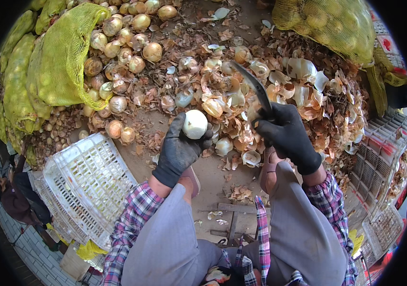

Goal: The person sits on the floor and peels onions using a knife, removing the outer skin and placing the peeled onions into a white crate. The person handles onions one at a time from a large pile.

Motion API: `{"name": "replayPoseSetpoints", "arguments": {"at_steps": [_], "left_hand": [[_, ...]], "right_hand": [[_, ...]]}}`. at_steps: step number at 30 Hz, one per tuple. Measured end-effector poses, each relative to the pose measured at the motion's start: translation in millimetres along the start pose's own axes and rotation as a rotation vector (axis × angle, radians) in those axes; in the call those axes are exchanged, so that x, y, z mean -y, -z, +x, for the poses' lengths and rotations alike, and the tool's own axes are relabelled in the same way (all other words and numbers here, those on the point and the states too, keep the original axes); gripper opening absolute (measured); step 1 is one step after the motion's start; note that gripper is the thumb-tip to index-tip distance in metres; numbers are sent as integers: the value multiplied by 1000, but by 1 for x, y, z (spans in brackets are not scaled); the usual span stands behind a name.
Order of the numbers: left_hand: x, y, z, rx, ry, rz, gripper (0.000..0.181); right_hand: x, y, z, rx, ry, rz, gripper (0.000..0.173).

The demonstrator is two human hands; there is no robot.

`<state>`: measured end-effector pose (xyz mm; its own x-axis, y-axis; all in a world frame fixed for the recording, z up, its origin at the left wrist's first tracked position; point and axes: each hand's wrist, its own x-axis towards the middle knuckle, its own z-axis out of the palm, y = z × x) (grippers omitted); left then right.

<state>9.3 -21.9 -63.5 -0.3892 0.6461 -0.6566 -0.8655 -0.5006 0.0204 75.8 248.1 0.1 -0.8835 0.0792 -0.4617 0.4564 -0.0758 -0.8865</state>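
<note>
A peeled white onion [195, 124] rests in my left hand [180, 152], which wears a dark, dirt-marked work glove with its fingers curled around the bulb. My right hand [285, 134], in a black glove, grips a knife [254, 85] with a dark curved blade. The blade points up and to the left, apart from the onion. Beneath and beyond both hands spreads a heap of onion skins [239, 96], dry brown pieces mixed with pale outer layers. Unpeeled onions [132, 46] lie loose to the upper left, spilling from the mouth of a yellow mesh sack [60, 57].
White plastic crates [89, 178] stand by my left side; another crate [375, 157] is at the right. A filled mesh sack [328, 25] sits at the upper right. Another person [19, 200] is at the far left. Below lies a wooden frame [234, 214] between my feet.
</note>
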Motion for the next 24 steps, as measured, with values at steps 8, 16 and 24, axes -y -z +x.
{"name": "replayPoseSetpoints", "arguments": {"at_steps": [8,16,24], "left_hand": [[6,-16,-6,-88,-148,136,43],[11,-19,-22,22,-166,528,44],[5,-13,-36,50,-177,533,50]], "right_hand": [[-21,-22,6,-40,128,-224,23],[-20,-65,28,61,184,-133,13],[7,-74,19,211,-104,125,12]]}}
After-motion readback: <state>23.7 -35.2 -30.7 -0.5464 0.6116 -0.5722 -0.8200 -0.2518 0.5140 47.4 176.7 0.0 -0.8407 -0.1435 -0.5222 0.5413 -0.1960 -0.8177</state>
